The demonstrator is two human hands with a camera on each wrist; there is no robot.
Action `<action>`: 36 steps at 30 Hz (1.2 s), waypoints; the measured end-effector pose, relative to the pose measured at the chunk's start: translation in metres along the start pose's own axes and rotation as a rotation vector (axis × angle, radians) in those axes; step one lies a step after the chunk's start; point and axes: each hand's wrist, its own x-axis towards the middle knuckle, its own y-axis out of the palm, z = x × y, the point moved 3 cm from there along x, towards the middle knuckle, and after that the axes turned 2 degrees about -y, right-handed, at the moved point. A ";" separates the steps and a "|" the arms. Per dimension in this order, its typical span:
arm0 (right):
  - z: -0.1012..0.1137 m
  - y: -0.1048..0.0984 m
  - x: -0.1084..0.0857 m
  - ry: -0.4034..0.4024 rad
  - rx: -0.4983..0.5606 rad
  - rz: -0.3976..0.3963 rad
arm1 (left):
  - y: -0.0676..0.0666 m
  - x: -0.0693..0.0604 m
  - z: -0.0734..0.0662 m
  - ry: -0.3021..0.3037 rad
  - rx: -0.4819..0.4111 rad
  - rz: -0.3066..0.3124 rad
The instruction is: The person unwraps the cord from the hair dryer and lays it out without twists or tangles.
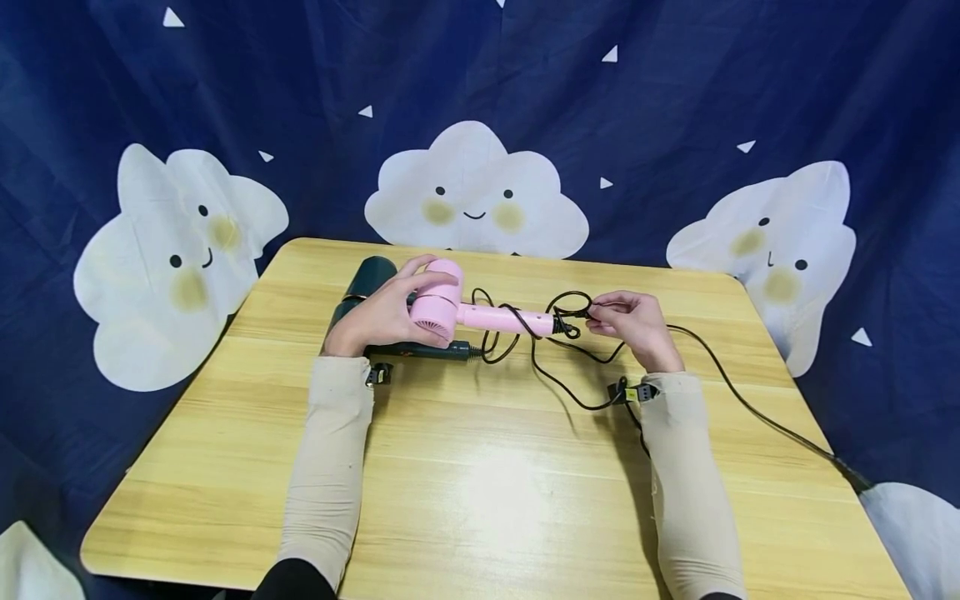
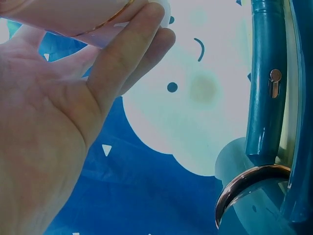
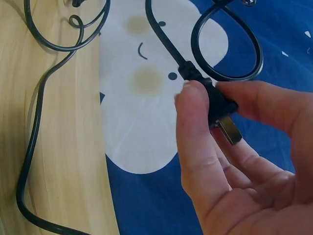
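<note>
A pink hair dryer (image 1: 480, 316) is held above the table by my left hand (image 1: 378, 319), whose fingers and thumb wrap its round head; its handle points right. My right hand (image 1: 637, 331) pinches a black plug (image 3: 215, 100) between thumb and fingers, its metal prong showing in the right wrist view. A thin black cord (image 3: 35, 132) loops between the handle's end and the right hand. Behind and below the left hand lies a dark green hair dryer (image 1: 372, 276), partly hidden by that hand; its handle (image 2: 266, 112) shows in the left wrist view.
A second stretch of black cable (image 1: 780, 428) runs over the right edge of the wooden table (image 1: 450, 483). Loose cord hangs near the right wrist. A blue curtain (image 1: 315, 75) with white clouds stands behind the table.
</note>
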 end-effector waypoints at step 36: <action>0.032 0.011 -0.013 -0.428 0.429 -0.226 | 0.009 0.003 0.001 -0.025 -0.015 0.052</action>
